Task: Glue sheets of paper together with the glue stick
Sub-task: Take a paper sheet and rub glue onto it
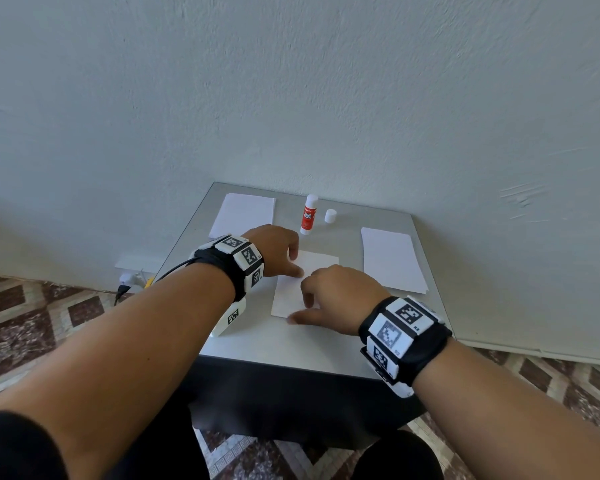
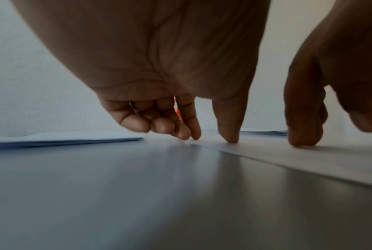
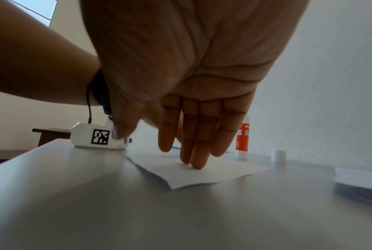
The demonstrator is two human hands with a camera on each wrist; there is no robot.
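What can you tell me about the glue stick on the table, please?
The glue stick is a slim tube with a white body and an orange-red label printed in white. It stands upright and uncapped near the table's back edge, beside the wall; its white cap stands apart to its right. Neither hand touches it: the left hand and right hand press the centre sheet in front of it.
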